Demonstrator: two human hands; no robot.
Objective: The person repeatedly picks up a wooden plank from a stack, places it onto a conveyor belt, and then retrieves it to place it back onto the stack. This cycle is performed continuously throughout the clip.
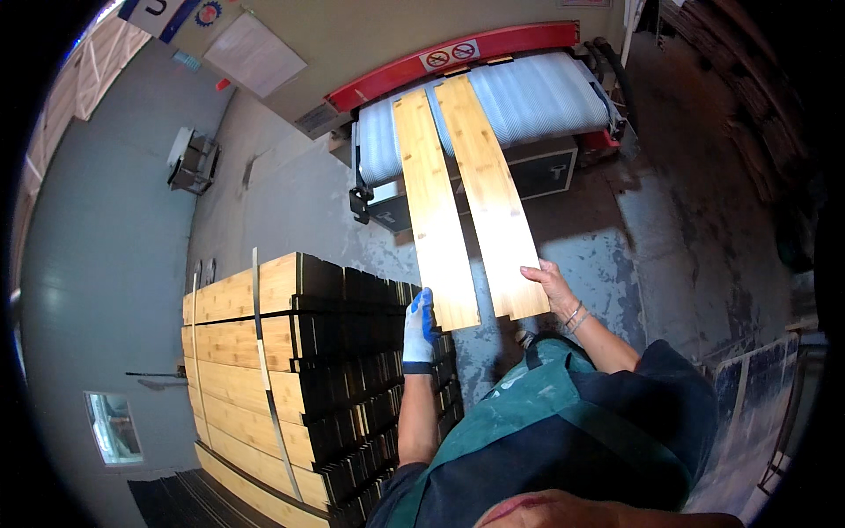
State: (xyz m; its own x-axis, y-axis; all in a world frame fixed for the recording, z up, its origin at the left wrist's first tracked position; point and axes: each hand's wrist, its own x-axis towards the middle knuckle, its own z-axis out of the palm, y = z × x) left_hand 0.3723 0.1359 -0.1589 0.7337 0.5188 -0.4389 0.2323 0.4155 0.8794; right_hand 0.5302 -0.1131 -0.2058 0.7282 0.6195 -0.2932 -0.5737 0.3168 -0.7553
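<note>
Shirt point(519, 462) and apron point(537, 387) in front; left board point(436, 220) and right board point(491, 202) on belt point(537, 92)

Left board: pale wood, long, flat; far end on the blue-white belt, near end toward the person.
Right board: same kind, alongside; gap between the two widens toward the near ends.
Left hand point(419, 327): in white-and-blue glove point(416, 343); grasping the left board by its left edge, at the near end.
Right hand point(554, 286): bare; grasping the right board near its near end, thumb on top, other fingers partly hidden. Bracelet point(576, 317) at wrist.
Apron: green, pale smears, over dark shirt.
Red bar point(387, 81): above the belt, bearing round prohibition signs point(450, 56).
Machine point(352, 44): cream housing; white sheet point(255, 55) on its front.
Stack point(242, 339): strapped boards, pale faces, dark ends; left of the left hand.
Window point(114, 427): small, in grey wall point(106, 220), far left.
</note>
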